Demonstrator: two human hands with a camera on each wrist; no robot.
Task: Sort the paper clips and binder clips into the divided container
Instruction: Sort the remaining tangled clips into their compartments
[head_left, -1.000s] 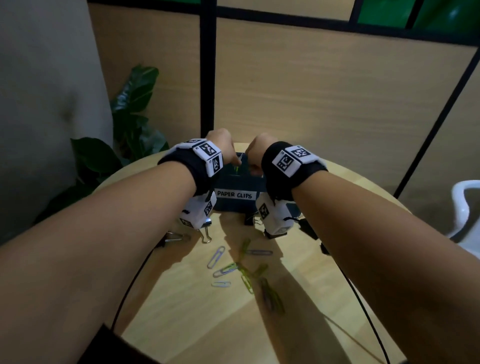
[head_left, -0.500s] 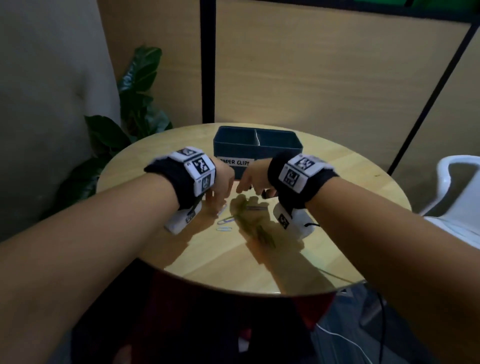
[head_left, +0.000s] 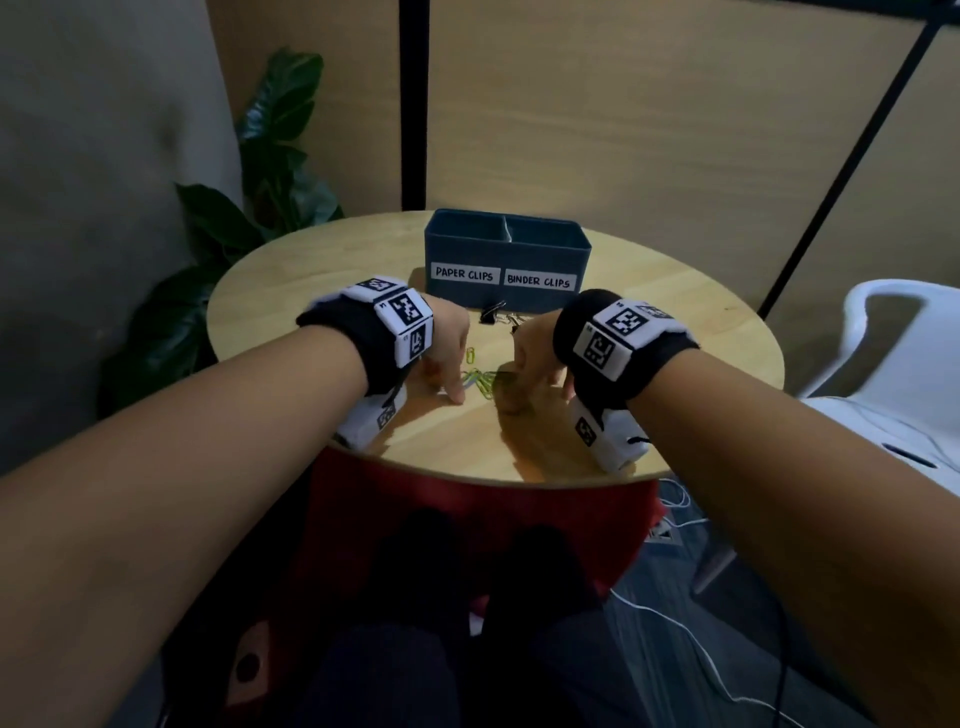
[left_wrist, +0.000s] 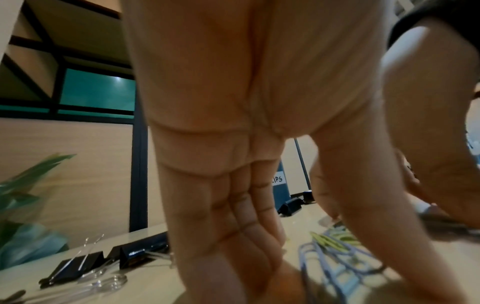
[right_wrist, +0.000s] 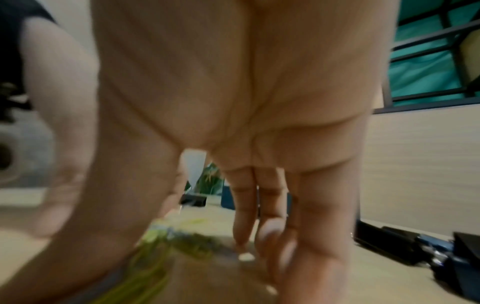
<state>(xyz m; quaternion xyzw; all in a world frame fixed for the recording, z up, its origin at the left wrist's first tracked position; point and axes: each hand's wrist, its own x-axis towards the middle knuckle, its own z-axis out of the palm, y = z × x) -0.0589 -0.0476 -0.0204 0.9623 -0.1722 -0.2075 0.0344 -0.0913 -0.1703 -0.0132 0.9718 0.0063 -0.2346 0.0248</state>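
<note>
The round table (head_left: 675, 364) carries the divided container (head_left: 506, 260) at 12 o'clock, labels facing the person for sorting. Both hands, left hand (head_left: 441, 353) and right hand (head_left: 535, 358), press straight, spread fingers down, apparently corralling the paper clips (head_left: 480, 382) between them. Binder clips (left_wrist: 75, 265) lie outside, at 9 o'clock.

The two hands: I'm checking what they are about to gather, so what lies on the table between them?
In the head view, a small heap of green and blue paper clips lies between the left hand and the right hand.
</note>
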